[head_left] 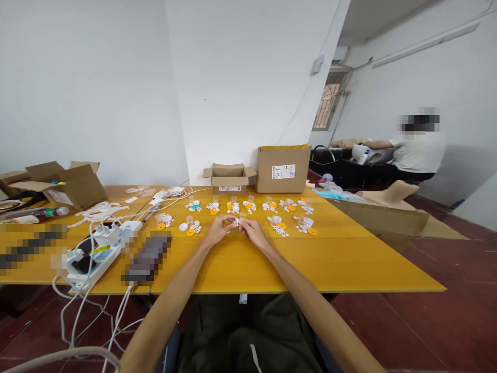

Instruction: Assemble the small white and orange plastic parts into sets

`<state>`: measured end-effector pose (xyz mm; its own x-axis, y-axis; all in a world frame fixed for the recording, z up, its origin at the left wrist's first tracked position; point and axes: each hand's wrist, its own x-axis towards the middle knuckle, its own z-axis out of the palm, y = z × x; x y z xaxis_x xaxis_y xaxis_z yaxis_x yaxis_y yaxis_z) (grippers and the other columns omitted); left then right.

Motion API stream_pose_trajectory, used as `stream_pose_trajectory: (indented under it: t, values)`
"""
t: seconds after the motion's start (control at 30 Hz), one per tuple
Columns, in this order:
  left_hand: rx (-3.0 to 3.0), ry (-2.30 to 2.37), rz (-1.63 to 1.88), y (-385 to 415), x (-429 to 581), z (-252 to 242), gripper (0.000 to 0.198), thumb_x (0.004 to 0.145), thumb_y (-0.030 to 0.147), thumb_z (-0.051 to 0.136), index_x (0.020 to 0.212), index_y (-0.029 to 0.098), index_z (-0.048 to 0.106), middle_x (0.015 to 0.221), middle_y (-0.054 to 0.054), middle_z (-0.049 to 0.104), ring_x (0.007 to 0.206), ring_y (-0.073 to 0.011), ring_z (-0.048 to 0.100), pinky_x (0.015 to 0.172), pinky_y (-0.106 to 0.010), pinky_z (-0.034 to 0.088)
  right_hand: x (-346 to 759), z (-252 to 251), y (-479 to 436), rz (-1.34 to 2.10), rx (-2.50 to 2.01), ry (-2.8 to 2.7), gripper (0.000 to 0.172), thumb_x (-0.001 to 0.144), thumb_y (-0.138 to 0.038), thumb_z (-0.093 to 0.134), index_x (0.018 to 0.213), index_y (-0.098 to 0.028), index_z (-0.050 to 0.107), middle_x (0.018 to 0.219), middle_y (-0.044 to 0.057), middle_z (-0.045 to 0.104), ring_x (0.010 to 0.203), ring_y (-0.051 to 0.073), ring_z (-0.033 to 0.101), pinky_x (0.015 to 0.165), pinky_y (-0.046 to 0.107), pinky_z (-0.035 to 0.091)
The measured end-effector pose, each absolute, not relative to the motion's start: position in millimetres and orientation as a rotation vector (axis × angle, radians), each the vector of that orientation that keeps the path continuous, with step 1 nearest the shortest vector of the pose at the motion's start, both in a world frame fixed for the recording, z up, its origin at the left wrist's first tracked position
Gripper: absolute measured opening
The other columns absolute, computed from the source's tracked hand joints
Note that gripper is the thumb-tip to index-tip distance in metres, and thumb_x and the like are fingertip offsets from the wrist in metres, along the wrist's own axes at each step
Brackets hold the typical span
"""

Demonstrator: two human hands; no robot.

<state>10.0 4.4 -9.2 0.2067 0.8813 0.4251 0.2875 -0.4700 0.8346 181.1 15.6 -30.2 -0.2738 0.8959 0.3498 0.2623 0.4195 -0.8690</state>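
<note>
My left hand (218, 230) is closed on a small white part (235, 222) with dark holes, held just above the yellow table (240, 264). My right hand (253, 231) meets it from the right, its fingers pinched at the part's edge; what they grip is too small to name. Around both hands lie small piles of white pieces, clear cups and orange rings. One orange ring (190, 232) is left of my left hand, another (312, 231) is farther right. A turquoise piece (195, 206) sits in the back row.
An open small box (229, 181) and a closed carton (283, 178) stand at the back. On the left are a power strip (104, 259) with cables, a blurred phone (147, 258), a bottle (34, 215) and an open box (77, 189). A person (419, 147) sits far right.
</note>
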Motion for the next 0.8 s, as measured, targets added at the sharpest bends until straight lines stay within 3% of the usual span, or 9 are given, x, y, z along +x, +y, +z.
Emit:
stream_pose_trajectory:
  t: [0.4, 0.53, 0.8]
  values:
    - [2.056, 1.153, 1.284, 0, 10, -10, 0.003, 0.077, 0.025, 0.070, 0.079, 0.023, 0.072, 0.083, -0.003, 0.071, 0.091, -0.0220, 0.061, 0.091, -0.034, 0.045, 198, -28, 17, 0.374, -1.283, -1.675, 0.025, 0.084, -0.041, 0.054, 0.068, -0.024, 0.060, 0.072, 0.004, 0.066, 0.067, 0.020, 0.056, 0.060, 0.028, 0.036]
    - [2.153, 1.171, 1.239, -1, 11, -10, 0.007, 0.080, 0.024, 0.067, 0.075, 0.024, 0.071, 0.081, -0.004, 0.071, 0.091, -0.0230, 0.061, 0.091, -0.035, 0.043, 199, -32, 19, 0.303, -1.336, -1.725, 0.020, 0.083, -0.036, 0.059, 0.067, -0.024, 0.061, 0.073, 0.005, 0.066, 0.070, 0.020, 0.057, 0.061, 0.028, 0.034]
    - [2.344, 1.166, 1.068, -3, 11, -12, 0.011, 0.086, 0.028, 0.063, 0.087, 0.025, 0.074, 0.090, -0.005, 0.073, 0.099, -0.0242, 0.058, 0.093, -0.037, 0.039, 199, -29, 16, 0.218, -1.524, -1.697, 0.020, 0.084, -0.031, 0.061, 0.066, -0.023, 0.065, 0.077, 0.010, 0.068, 0.070, 0.023, 0.060, 0.058, 0.030, 0.033]
